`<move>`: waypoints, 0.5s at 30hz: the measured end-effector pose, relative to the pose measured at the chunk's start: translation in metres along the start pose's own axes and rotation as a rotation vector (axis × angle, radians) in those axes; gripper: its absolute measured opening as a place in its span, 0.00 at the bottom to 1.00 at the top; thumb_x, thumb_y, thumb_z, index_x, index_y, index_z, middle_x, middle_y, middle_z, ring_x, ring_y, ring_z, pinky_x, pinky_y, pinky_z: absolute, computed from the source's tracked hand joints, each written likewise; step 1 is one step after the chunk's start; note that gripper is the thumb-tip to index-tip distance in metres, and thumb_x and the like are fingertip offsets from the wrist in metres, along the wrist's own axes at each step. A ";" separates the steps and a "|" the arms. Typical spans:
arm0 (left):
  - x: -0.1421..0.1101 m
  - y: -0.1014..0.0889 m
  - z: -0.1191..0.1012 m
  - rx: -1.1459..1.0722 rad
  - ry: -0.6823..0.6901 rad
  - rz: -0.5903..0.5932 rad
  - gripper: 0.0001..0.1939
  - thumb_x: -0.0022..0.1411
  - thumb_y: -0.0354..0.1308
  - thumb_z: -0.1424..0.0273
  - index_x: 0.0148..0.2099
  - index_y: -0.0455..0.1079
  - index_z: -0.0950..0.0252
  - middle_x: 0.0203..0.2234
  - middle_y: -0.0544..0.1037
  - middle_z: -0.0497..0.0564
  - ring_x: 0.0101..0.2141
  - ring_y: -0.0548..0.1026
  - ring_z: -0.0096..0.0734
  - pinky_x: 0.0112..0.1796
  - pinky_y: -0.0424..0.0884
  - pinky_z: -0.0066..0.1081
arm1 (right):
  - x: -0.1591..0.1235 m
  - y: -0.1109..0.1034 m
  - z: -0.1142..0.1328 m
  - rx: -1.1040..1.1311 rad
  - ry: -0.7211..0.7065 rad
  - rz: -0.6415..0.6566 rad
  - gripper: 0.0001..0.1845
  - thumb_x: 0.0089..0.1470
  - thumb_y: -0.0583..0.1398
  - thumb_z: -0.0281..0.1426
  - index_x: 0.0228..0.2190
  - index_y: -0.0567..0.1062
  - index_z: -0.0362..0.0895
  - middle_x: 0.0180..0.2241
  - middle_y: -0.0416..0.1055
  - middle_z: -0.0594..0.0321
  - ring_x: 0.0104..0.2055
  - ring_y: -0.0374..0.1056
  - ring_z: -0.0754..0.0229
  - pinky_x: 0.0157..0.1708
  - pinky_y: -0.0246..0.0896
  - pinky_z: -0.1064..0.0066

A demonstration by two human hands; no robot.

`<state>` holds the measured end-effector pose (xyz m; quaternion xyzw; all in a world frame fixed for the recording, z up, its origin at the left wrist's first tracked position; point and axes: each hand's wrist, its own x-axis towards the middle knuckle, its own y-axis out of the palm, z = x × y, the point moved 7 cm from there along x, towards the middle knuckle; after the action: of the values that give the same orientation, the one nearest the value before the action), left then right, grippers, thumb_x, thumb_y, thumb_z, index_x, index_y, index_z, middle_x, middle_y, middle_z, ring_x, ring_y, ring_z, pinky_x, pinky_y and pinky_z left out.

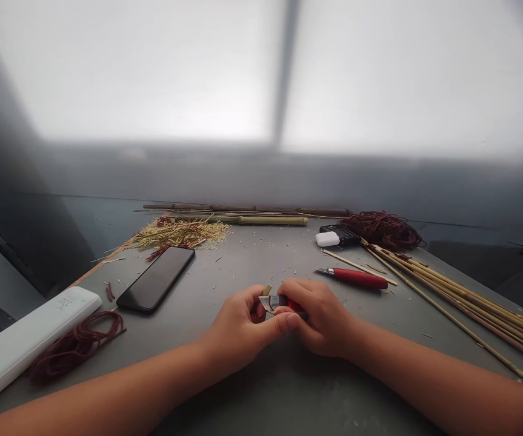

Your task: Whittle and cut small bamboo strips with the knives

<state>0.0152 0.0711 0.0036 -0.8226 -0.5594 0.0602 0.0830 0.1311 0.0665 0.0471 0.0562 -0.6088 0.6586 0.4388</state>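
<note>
My right hand (318, 318) is closed around a utility knife (279, 301) with a metal head and some red on its body. Its short blade points left, toward the fingers of my left hand (243, 324). Between those closed fingers is a small yellowish-green piece of bamboo (267, 290), mostly hidden. The blade lies right beside the piece; whether they touch I cannot tell. My left thumb reaches across to the knife and my right fingers. Beyond my right hand, a red-handled craft knife (359, 278) lies on the grey table (261, 260).
On the left are a phone (156, 281), a white power strip-like device (29, 339), a brown cord coil (79, 345) and a shavings pile (188, 233). Bamboo poles (270, 220) lie at the back. On the right are bamboo sticks (470, 297), a cord bundle (383, 230) and a white case (327, 239).
</note>
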 end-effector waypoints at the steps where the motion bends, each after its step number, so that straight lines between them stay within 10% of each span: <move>1: 0.000 -0.001 0.000 0.010 0.001 -0.009 0.29 0.49 0.68 0.50 0.27 0.51 0.61 0.19 0.53 0.37 0.22 0.49 0.22 0.23 0.47 0.28 | 0.000 0.000 0.000 -0.003 0.001 0.001 0.12 0.61 0.51 0.34 0.26 0.60 0.47 0.21 0.61 0.68 0.21 0.52 0.64 0.23 0.46 0.72; 15: 0.001 0.002 0.001 0.010 0.031 0.027 0.27 0.52 0.66 0.49 0.28 0.55 0.61 0.20 0.54 0.38 0.23 0.51 0.23 0.23 0.49 0.28 | 0.000 0.001 0.000 0.016 0.009 0.011 0.12 0.61 0.51 0.35 0.25 0.59 0.47 0.21 0.61 0.68 0.21 0.52 0.63 0.23 0.46 0.72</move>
<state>0.0169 0.0711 0.0020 -0.8305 -0.5465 0.0513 0.0947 0.1309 0.0669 0.0463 0.0534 -0.6019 0.6661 0.4372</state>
